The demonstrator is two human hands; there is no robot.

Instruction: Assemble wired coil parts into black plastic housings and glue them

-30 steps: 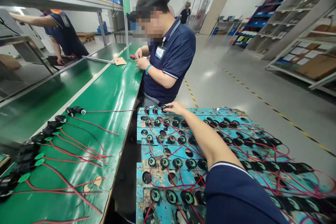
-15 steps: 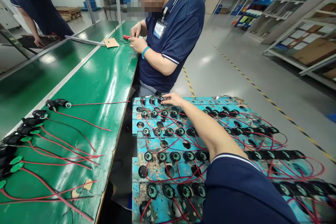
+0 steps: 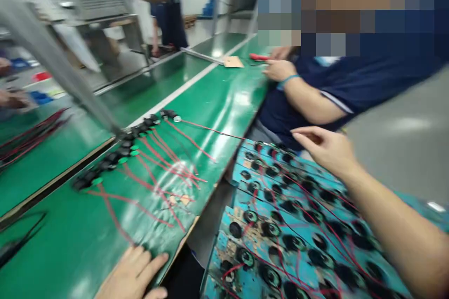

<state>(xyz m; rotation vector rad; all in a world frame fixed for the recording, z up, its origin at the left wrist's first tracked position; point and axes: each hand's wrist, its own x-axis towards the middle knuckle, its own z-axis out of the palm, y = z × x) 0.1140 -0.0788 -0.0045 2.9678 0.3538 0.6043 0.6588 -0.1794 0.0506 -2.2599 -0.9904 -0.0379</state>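
My left hand is low on the green tabletop near its front edge, fingers spread. Its fingertips are close to the end of a red wire; whether they touch is unclear. That wire runs from a row of small black round parts with green faces. My right hand hovers over the far end of a worn blue rack, fingers loosely curved and nothing visible between them. Nearest below it is a black round part seated in the rack. Several more such parts with red wires fill the rack's rows.
A co-worker's hand holds a red tool at the table's far end, beside a tan card. A metal post slants across the left. Dark red wires lie bundled at far left.
My right hand has come up off the black part at the rack's far end. My left hand has entered at the bottom. The view has swung left, with blur.
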